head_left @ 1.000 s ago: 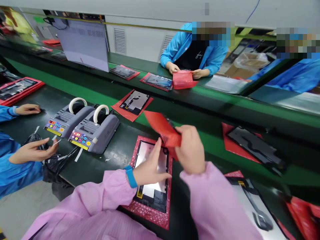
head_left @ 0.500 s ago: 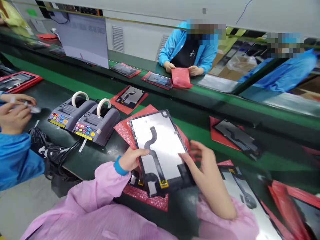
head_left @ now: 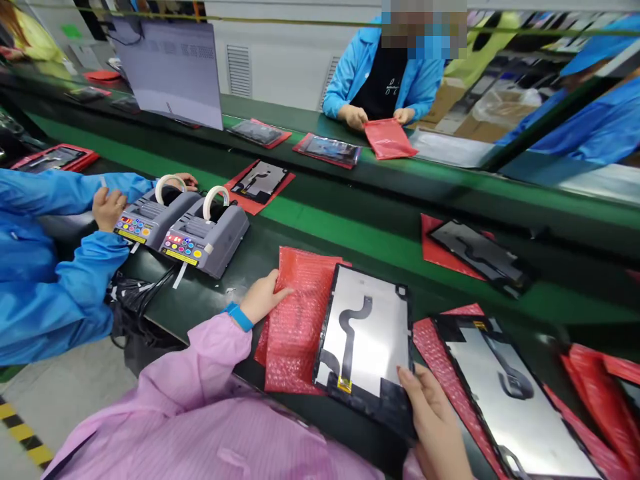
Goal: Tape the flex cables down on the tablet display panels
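Note:
My left hand (head_left: pixel 265 298) grips the left edge of a red bubble-wrap bag (head_left: pixel 300 320), thumb on top and fingers partly hidden. My right hand (head_left: pixel 431 407) pinches the lower right edge of a display panel (head_left: pixel 383 320). This panel has a silver back, a black border, a curved dark ribbon cable and a yellow patch near its bottom. It is tilted and overlaps the bag's right side. Beside my right hand, a second display panel (head_left: pixel 523 427) lies silver side up on red bubble wrap (head_left: pixel 440 353).
Two grey tape dispensers (head_left: pixel 200 247) stand at the left, near a co-worker's blue sleeve (head_left: pixel 100 260). Beyond them lies a panel on a red bag (head_left: pixel 263 180); another panel (head_left: pixel 475 253) lies at the right. Red bags (head_left: pixel 595 393) lie far right. Across the bench, a person holds a red bag (head_left: pixel 390 139).
My left hand has let go of the panel and now holds the red bag. The panel has moved right and down in my right hand. The co-worker's hands have moved to the tape dispensers.

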Available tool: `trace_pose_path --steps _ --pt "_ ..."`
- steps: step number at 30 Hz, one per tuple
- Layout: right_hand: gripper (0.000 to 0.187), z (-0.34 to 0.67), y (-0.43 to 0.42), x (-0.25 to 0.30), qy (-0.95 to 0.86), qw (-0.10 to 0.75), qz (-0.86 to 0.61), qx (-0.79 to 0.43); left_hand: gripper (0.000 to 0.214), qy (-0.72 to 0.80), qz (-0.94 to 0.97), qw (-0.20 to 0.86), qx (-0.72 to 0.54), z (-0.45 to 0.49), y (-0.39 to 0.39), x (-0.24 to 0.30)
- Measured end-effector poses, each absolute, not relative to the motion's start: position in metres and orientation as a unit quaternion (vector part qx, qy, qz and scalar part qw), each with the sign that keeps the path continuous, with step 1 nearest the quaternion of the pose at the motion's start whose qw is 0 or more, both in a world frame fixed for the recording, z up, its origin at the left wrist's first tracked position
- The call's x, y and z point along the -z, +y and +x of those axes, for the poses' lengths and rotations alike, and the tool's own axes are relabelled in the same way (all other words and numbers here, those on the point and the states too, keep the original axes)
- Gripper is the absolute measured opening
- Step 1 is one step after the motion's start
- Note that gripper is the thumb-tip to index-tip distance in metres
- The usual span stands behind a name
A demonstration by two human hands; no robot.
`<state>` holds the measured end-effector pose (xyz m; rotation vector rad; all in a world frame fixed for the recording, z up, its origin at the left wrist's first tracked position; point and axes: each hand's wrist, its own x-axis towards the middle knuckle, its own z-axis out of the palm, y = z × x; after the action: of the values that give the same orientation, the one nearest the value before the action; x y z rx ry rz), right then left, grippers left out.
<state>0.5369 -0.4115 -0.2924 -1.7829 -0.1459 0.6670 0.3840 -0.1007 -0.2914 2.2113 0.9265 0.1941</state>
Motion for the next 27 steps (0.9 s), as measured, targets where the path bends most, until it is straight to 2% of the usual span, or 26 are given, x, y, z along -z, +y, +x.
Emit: trace_pose_path --steps 3,7,10,12,15,18,21,25,27 --pt "0.039 0.536 -0.402 0.283 -0.088 0.582 -0.765 -0.262 0.041 0.359 0.879 0.31 -0.057 0.399 -0.092 0.29" --pt "0.041 0.527 -0.36 0.287 -0.148 0.58 -0.739 -0.309 0.046 0.358 0.874 0.321 -0.072 0.407 -0.084 0.291" --pt "0.049 0.521 -0.33 0.295 -0.222 0.515 -0.761 -0.326 0.045 0.368 0.856 0.347 -0.101 0.388 -0.082 0.294" --pt "0.053 0.519 -0.322 0.295 -0.262 0.422 -0.823 -0.274 0.045 0.372 0.811 0.434 -0.127 0.358 -0.081 0.298" --pt "0.056 0.52 -0.325 0.286 -0.286 0.266 -0.903 -0.177 0.046 0.337 0.676 0.641 -0.135 0.293 -0.072 0.304" --pt "0.058 0.526 -0.334 0.278 -0.315 0.237 -0.905 -0.16 0.056 0.311 0.558 0.748 -0.18 0.233 -0.058 0.303" --pt "0.059 0.533 -0.335 0.283 -0.309 0.254 -0.898 -0.185 0.066 0.334 0.507 0.744 -0.278 0.206 -0.044 0.293" --pt "0.058 0.534 -0.328 0.288 -0.269 0.259 -0.902 -0.216 0.042 0.336 0.528 0.69 -0.363 0.206 -0.033 0.279" --pt "0.056 0.532 -0.326 0.287 -0.255 0.262 -0.904 -0.222 0.041 0.336 0.521 0.655 -0.432 0.204 -0.028 0.276"
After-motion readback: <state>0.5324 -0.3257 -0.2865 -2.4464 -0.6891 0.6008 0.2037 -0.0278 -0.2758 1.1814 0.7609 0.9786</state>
